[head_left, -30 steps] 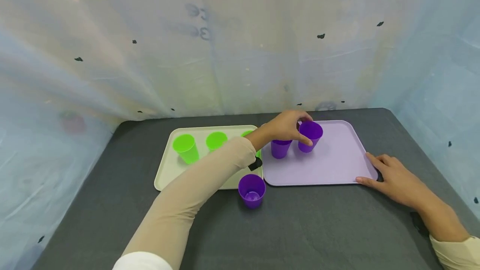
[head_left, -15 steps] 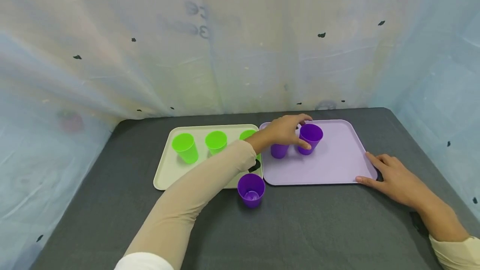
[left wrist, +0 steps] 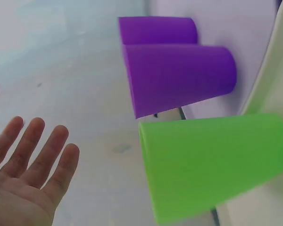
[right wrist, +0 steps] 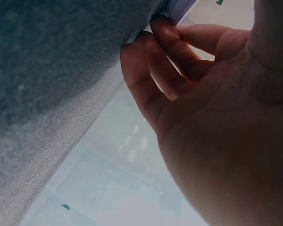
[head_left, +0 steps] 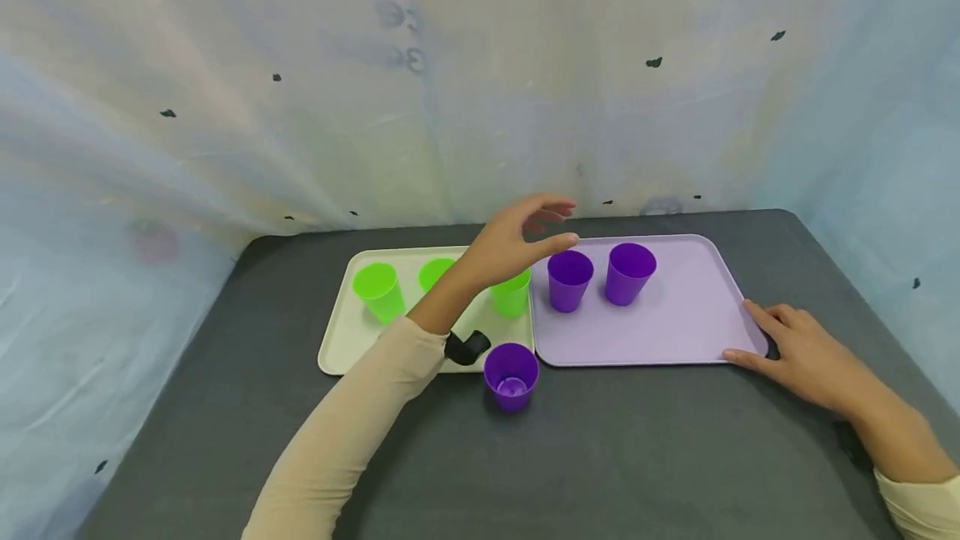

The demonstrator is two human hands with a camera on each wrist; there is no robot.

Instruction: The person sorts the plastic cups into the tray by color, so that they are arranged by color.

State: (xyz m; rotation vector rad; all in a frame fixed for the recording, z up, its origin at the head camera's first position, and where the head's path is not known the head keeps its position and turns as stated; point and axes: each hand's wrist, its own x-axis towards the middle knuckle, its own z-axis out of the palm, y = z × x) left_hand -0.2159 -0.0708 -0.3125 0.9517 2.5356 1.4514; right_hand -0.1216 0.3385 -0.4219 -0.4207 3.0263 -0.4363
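Observation:
My left hand, fingers spread and holding nothing, hovers over the right end of the cream tray. Below it stands a green cup; the left wrist view shows that green cup apart from the hand. Two purple cups, the nearer and the farther, stand upright on the lilac tray. My right hand holds that tray's front right corner, thumb at the front edge and fingers at the right side. In the right wrist view its fingers curl towards the tray edge.
A third purple cup stands on the dark table before the cream tray. Two more green cups, one at the left and one partly hidden by my arm, are on the cream tray. Plastic sheeting hangs behind.
My left hand has let go of the farther purple cup and moved left and up, uncovering both purple cups on the lilac tray. My right hand stays at the tray corner.

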